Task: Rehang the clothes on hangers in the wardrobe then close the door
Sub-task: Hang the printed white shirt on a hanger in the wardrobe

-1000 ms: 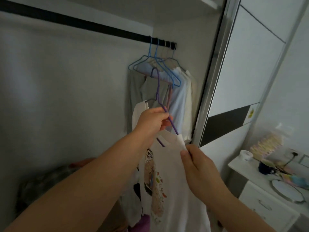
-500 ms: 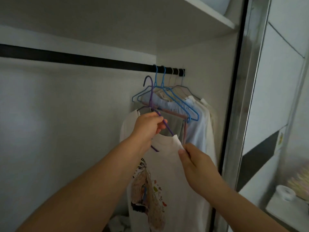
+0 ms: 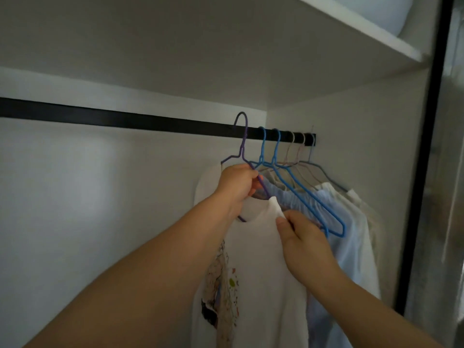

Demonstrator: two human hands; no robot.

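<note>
The left hand (image 3: 236, 183) gripped one purple hanger (image 3: 241, 146) below its hook, which reached up at the black rail (image 3: 125, 120), level with its top edge. The right hand (image 3: 302, 234) pinched the collar of one white printed T-shirt (image 3: 261, 272) hanging from that hanger. Just to the right, five more hangers sat on the rail: two blue hangers (image 3: 301, 194), then three pale ones (image 3: 298, 156), carrying light garments (image 3: 351, 234) inside the wardrobe.

Two bare forearms seen from the wearer's viewpoint, no sleeves, left hand (image 3: 236, 183) and right hand (image 3: 302, 237) uncovered, no gloves worn, short trimmed thumbnail noted on right hand
</note>
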